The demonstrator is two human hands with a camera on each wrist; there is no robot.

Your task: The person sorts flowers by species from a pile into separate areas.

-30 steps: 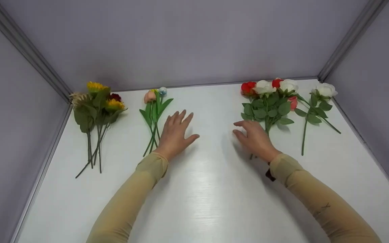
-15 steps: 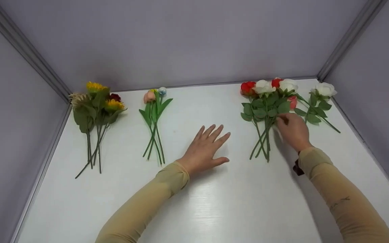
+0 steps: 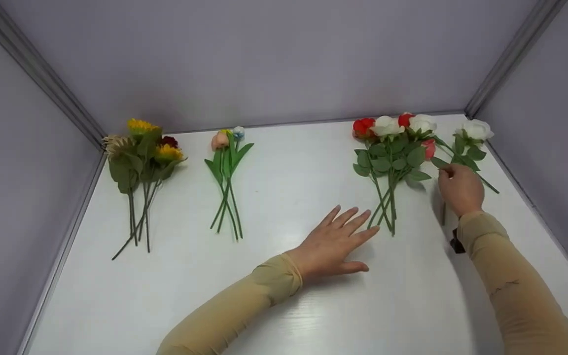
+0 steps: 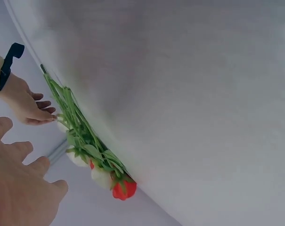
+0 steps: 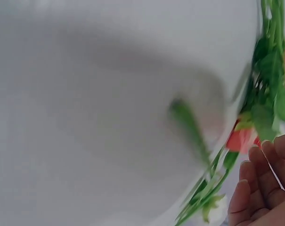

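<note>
My left hand is spread flat over the white table, its fingertips close to the stem ends of a bunch of red, white and pink roses. In the left wrist view, that left hand shows at the lower left edge. To the right of the bunch, my right hand hovers over a white rose and partly hides its stem and leaves. In the right wrist view, the right hand's fingers are loosely bent, apart from the blurred green stem. The right thumb is hidden there.
Sunflowers with other blooms lie at the far left. Several tulips lie to their right, stems crossed. A grey back wall and side walls enclose the table. Another stem slants beside the white rose.
My left hand has moved right and nearer the front, away from the tulips towards the rose bunch stems. My right hand has passed from the bunch rightward to the separate white rose.
</note>
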